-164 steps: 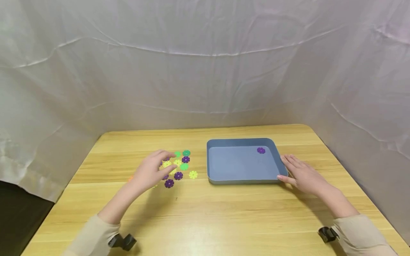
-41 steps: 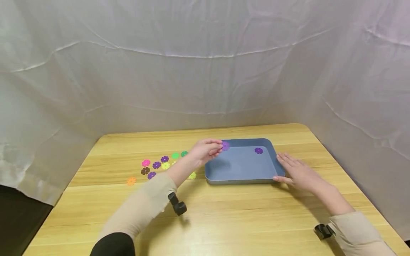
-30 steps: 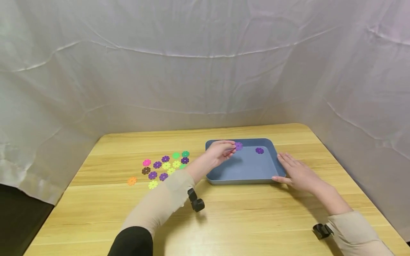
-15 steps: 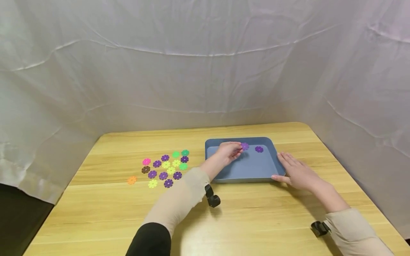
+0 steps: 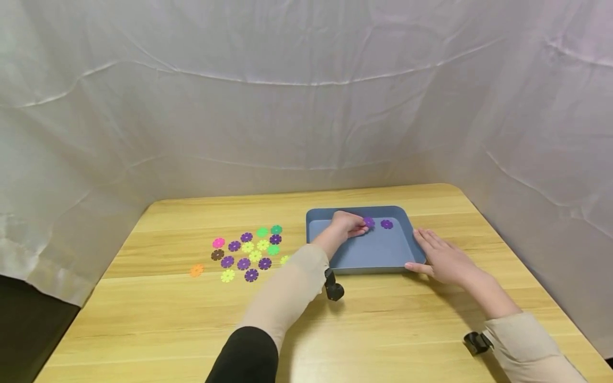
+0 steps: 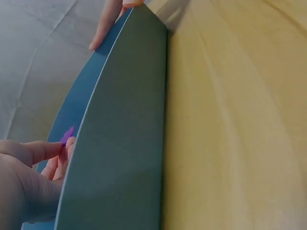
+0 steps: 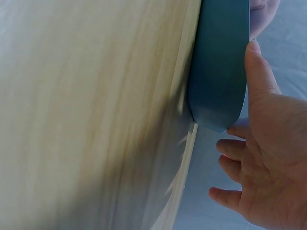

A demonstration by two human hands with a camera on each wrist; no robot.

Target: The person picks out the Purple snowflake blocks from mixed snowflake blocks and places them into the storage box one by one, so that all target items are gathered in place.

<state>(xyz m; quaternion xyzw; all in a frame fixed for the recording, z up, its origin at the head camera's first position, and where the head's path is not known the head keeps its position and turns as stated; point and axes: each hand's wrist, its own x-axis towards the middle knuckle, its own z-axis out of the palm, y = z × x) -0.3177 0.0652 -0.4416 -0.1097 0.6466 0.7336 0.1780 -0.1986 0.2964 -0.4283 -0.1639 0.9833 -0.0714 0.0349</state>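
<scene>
Inside the blue-grey tray [image 5: 375,252], my left hand [image 5: 346,224] pinches a purple snowflake building disc [image 5: 369,222] between thumb and fingers, low over the tray floor. Just right of it another purple disc [image 5: 386,224] lies flat. The left wrist view shows the pinched disc [image 6: 67,135] edge-on behind the tray's tall near wall [image 6: 115,120]. My right hand [image 5: 446,259] rests against the tray's right end with fingers extended. Its thumb touches the near rim at the corner, and in the right wrist view the fingers [image 7: 229,199] spread beside the wall.
Left of the tray, several loose discs lie flat on the wooden table [image 5: 158,319]: purple, yellow discs [image 5: 255,256], green, a pink disc [image 5: 218,242], a brown disc [image 5: 217,255] and an orange disc [image 5: 196,270]. A pale curtain [image 5: 306,106] hangs around the back and sides.
My left hand was over the loose discs; it has since carried a purple disc rightward into the tray, lowering it beside the one lying there. My right hand stays at the tray's end.
</scene>
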